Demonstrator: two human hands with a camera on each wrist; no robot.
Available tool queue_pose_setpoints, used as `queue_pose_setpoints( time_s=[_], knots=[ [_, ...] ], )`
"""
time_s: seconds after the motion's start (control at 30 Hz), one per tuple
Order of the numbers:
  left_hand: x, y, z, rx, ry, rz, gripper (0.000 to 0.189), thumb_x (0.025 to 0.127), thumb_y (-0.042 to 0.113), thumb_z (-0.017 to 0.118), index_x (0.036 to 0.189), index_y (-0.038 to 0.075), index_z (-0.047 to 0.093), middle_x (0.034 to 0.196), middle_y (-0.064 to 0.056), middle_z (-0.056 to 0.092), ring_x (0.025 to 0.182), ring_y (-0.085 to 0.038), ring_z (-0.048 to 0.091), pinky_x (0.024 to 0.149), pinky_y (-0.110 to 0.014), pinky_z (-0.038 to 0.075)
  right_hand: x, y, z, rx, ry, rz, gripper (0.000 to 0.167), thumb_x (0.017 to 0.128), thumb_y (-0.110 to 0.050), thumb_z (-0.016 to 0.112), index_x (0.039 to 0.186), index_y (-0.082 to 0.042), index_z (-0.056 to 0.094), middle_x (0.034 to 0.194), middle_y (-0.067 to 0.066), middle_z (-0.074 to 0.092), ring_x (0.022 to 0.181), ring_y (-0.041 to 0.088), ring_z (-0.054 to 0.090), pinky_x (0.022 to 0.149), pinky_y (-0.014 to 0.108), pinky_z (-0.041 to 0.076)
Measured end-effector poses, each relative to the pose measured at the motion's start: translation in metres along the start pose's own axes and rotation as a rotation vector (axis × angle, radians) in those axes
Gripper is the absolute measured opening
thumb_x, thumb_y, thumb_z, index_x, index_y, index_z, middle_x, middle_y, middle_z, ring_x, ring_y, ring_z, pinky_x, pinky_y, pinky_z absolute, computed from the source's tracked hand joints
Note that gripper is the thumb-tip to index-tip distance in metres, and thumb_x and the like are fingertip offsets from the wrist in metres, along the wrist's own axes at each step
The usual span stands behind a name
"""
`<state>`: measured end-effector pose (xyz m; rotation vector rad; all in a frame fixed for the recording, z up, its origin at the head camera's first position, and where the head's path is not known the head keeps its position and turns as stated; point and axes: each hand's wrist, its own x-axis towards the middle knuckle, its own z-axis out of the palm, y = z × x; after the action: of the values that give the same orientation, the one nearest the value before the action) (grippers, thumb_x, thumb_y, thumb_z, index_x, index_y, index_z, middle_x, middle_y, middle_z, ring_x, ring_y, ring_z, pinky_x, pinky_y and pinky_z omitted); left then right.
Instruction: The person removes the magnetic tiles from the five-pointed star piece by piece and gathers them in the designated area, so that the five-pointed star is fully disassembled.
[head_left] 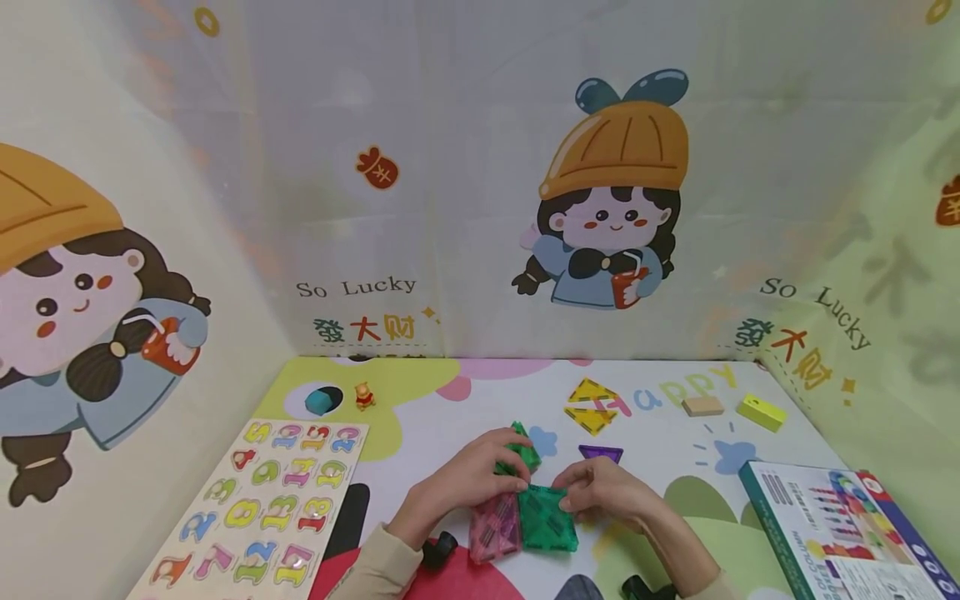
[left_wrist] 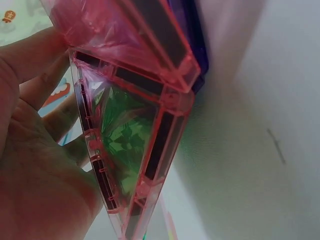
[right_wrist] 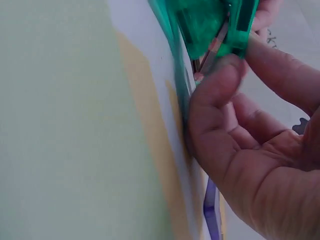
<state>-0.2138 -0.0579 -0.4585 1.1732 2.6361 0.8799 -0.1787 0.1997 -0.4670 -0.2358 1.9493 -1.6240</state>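
Magnetic tiles stand joined in a small structure at the table's front middle. It includes a pink tile [head_left: 495,530], a green square tile [head_left: 549,523] and, behind, a green triangular tile [head_left: 529,454]. My left hand [head_left: 474,473] curls over the structure's back left, holding the tiles between thumb and fingers. In the left wrist view its fingers [left_wrist: 55,115] lie behind a pink-edged tile [left_wrist: 167,135]; a dark blue piece [left_wrist: 195,45] shows beyond. My right hand [head_left: 611,492] pinches the green square's upper right corner. The right wrist view shows thumb and finger on a green tile [right_wrist: 242,25].
Yellow triangular tiles [head_left: 592,407] and a purple triangular tile [head_left: 601,453] lie behind the hands. A number board [head_left: 258,500] is at left, a box [head_left: 840,525] at right. Farther back are a teal block [head_left: 318,402], bear figure [head_left: 364,396], tan block [head_left: 702,406] and yellow block [head_left: 762,412].
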Motion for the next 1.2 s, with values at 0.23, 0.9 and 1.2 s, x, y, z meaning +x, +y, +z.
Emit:
queue_pose_setpoints(
  time_s=[0.23,0.9,1.2],
  knots=[
    [-0.002,0.0,0.001,-0.012,-0.008,0.0,0.004,0.089,0.03,0.074,0.091,0.029,0.078,0.142,0.004,0.057,0.147,-0.026,0.036,0.118,-0.045,0.034,0.001,0.004,-0.003,0.049,-0.041,-0.017,0.024,0.086,-0.009,0.069,0.101,0.009,0.067,0.073,-0.004,0.065,0.063,0.007,0.057,0.06,0.022,0.05],
    [-0.002,0.002,0.0,0.052,-0.05,0.018,0.009,0.087,0.038,0.075,0.093,0.032,0.077,0.143,0.007,0.056,0.149,-0.025,0.032,0.118,-0.045,0.034,0.005,0.013,-0.012,0.146,-0.239,-0.035,0.006,0.094,-0.01,0.06,0.098,-0.006,0.059,0.071,-0.01,0.064,0.065,0.004,0.062,0.067,0.022,0.054],
    [-0.002,0.002,0.0,0.054,-0.049,0.003,0.008,0.084,0.039,0.077,0.091,0.033,0.077,0.144,0.007,0.054,0.149,-0.026,0.031,0.119,-0.046,0.033,0.003,0.008,-0.012,0.128,-0.258,-0.006,0.006,0.095,-0.012,0.059,0.098,-0.007,0.058,0.075,-0.009,0.065,0.066,0.004,0.062,0.067,0.022,0.054]
  ],
)
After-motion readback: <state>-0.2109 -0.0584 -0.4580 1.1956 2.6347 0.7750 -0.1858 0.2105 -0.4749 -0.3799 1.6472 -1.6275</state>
